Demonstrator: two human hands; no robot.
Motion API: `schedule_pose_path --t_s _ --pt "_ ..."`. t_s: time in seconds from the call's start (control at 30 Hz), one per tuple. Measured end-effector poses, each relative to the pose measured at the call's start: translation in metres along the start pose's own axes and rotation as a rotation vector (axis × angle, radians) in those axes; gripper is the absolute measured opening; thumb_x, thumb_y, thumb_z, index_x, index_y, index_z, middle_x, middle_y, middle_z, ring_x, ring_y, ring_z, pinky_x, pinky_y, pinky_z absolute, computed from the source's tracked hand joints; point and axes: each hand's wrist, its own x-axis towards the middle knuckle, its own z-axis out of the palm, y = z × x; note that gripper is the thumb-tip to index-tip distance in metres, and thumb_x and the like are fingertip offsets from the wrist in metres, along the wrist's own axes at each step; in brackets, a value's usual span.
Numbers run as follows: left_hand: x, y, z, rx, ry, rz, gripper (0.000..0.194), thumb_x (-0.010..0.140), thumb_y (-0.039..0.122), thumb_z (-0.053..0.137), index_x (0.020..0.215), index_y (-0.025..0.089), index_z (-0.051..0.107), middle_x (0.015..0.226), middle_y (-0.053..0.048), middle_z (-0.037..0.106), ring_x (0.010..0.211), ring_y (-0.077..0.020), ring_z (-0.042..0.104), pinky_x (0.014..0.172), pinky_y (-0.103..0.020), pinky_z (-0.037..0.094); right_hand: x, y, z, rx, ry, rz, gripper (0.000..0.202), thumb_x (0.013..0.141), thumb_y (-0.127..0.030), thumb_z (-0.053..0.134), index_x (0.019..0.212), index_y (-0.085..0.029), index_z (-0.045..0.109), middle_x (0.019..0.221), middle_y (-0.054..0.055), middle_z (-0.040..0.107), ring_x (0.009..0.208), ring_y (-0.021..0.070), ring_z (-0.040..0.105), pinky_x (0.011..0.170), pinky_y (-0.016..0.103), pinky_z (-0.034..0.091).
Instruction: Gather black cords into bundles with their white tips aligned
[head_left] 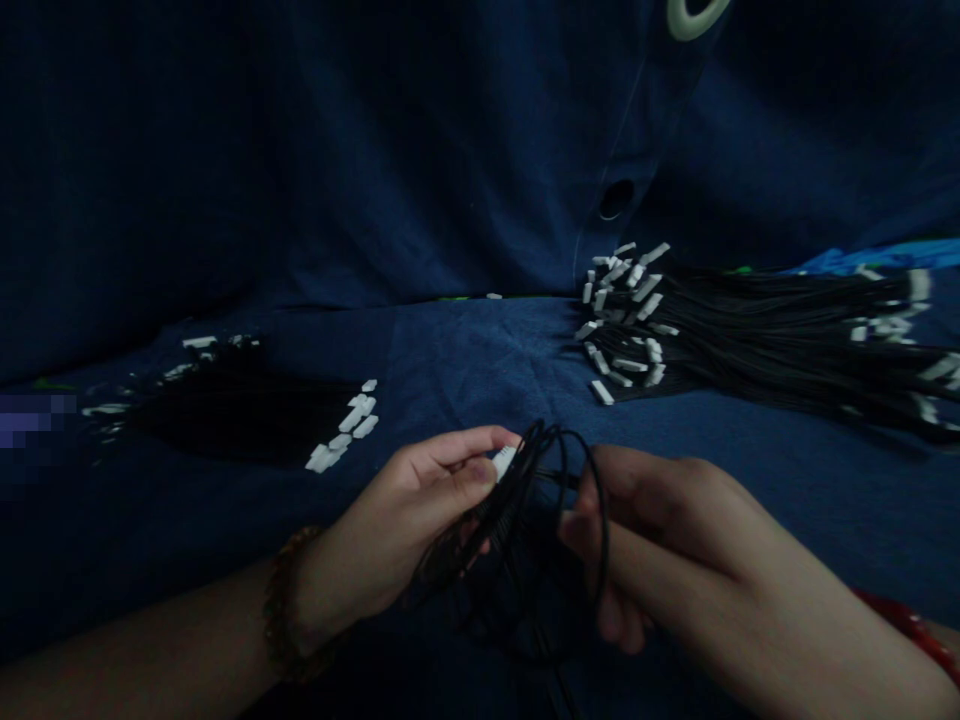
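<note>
Between thumb and forefinger, my left hand (427, 515) pinches a white connector (504, 462) that belongs to a looped bunch of thin black wires (517, 520). The loops hang down in front of the blue cloth, and their lower ends are lost in shadow. My right hand (660, 540) is closed at the right side of the loops, its thumb and fingers gripping part of the black wires. What lies deeper inside the right fingers is hidden.
A bundle of black wires (750, 340) with white connectors lies at the right. A darker bundle (240, 410) with white ends lies at the left. Blue cloth (465, 370) covers the surface and rises behind. Bright blue material (885, 255) shows at the far right.
</note>
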Motion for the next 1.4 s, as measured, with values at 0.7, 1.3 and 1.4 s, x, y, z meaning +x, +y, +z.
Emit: schedule_pose_path --t_s 0.7,1.3,1.4 --pt "0.002 -0.001 -0.004 0.131 -0.047 0.020 0.027 0.078 0.031 0.058 0.102 0.019 0.059 0.055 0.004 0.055 0.043 -0.0056 0.050 0.038 -0.011 0.040 -0.006 -0.002 -0.002 -0.080 0.018 -0.062 0.021 0.087 -0.031 0.041 0.072 -0.019 0.050 0.056 -0.003 0.059 0.048 0.0107 0.055 0.043 0.021 0.037" --pt "-0.001 -0.001 0.001 0.171 0.036 0.007 0.028 0.081 0.032 0.054 0.105 0.020 0.060 0.061 0.003 0.052 0.048 -0.0048 0.046 0.042 -0.012 0.037 0.011 -0.003 -0.018 -0.492 0.145 -0.252 0.014 0.085 -0.028 0.046 0.074 -0.022 0.051 0.059 -0.002 0.056 0.049 0.0118 0.050 0.044 0.024 0.030" --pt "-0.003 0.003 0.005 0.118 0.037 0.047 0.028 0.079 0.033 0.055 0.101 0.017 0.061 0.062 0.002 0.049 0.047 -0.0040 0.043 0.042 -0.013 0.035 0.003 -0.005 -0.031 -0.628 0.191 -0.276 0.005 0.080 -0.024 0.053 0.075 -0.023 0.053 0.057 -0.003 0.053 0.045 0.0102 0.044 0.044 0.025 0.024"
